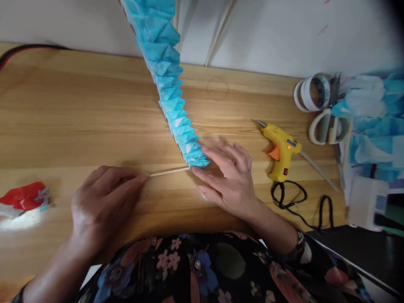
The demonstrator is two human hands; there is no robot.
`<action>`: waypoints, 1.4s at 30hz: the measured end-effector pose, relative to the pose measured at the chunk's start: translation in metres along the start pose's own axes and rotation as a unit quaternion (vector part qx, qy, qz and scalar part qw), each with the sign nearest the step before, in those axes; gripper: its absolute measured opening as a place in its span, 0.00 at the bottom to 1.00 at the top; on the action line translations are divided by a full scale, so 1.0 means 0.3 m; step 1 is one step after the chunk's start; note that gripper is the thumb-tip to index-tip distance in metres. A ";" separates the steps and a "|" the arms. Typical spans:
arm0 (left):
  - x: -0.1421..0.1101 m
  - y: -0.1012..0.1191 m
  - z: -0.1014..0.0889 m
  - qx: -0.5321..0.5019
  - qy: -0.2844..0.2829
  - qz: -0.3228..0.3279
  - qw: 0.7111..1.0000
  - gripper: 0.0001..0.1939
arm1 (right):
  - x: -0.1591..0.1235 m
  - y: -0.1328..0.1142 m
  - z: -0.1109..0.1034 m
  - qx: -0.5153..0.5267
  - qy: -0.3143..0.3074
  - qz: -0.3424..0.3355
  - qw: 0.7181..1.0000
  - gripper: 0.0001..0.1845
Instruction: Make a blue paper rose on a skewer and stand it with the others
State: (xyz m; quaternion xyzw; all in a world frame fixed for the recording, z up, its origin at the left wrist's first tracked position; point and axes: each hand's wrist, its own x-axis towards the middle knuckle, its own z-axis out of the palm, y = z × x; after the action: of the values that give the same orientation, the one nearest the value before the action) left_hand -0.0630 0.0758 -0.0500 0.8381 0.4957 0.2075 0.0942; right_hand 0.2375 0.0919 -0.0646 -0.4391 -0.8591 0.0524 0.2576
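A long strip of overlapping blue folded pieces [170,92] runs from the top of the view down to the middle of the table. From its lower end a thin pale stick [168,171] sticks out to the left. My left hand [105,200] pinches the free end of that stick between thumb and fingers. Beside the strip's lower tip is my right hand [229,179], its fingers spread and the fingertips touching the last blue folds. Whether those fingertips press on the stick too is hard to see.
A yellow glue gun [280,147] with a lit orange light lies right, its black cord [293,206] looped below. Farther right are white tape rolls [312,92], scissors [328,126] and blue pieces [372,122]. A red packet [25,197] lies left. Thin sticks [221,33] lean against the wall.
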 end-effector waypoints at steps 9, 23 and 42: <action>0.018 0.009 0.004 0.004 0.012 0.004 1.000 0.08 | -0.015 0.045 -0.027 0.024 0.018 0.019 0.999 0.17; 0.019 0.000 0.005 0.013 0.013 0.011 1.000 0.07 | -0.004 0.038 -0.016 0.030 -0.015 0.056 0.998 0.11; 0.031 -0.031 0.043 0.014 0.044 0.046 0.998 0.08 | 0.017 0.104 -0.031 0.062 0.113 0.053 0.990 0.15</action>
State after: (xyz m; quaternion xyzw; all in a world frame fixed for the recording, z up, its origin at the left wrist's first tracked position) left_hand -0.0608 0.0892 -0.0625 0.8514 0.4630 0.2412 0.0506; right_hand 0.2625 0.1136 -0.0645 -0.4705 -0.7952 0.0690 0.3761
